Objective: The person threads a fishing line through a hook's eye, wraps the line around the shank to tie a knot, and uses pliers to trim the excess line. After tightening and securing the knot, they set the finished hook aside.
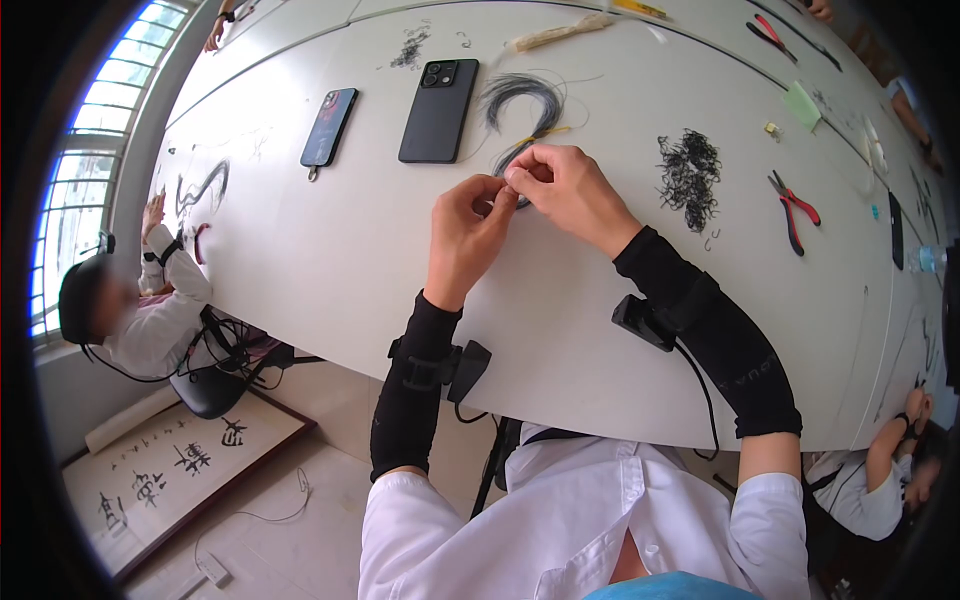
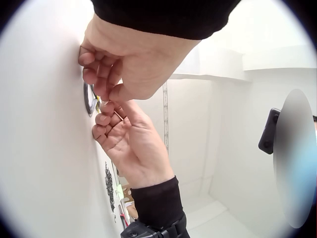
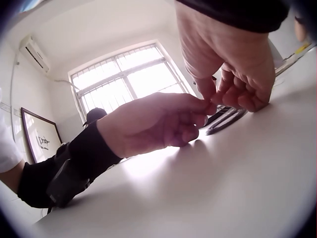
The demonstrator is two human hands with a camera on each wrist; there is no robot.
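Observation:
Thumb and fingertips of my left hand (image 1: 466,232) meet those of my right hand (image 1: 575,188) just above the white table, and both hands pinch. What they hold is tiny and covered by the fingertips; I cannot tell its kind. In the left wrist view my left hand (image 2: 141,62) is above and my right hand (image 2: 138,144) below, thumbs close together. Right behind the fingers lies a looped bundle of dark thin strands (image 1: 548,100), bound by a yellow tie (image 1: 545,134). The right wrist view shows part of this bundle (image 3: 225,121) beyond the fingertips.
A black phone (image 1: 436,112) and a smaller phone (image 1: 329,128) lie left of the bundle. To the right are a heap of small black hooks (image 1: 690,175) and red-handled pliers (image 1: 795,212). Pale fibres (image 1: 562,32) lie at the back. Another person (image 1: 130,310) sits at the left.

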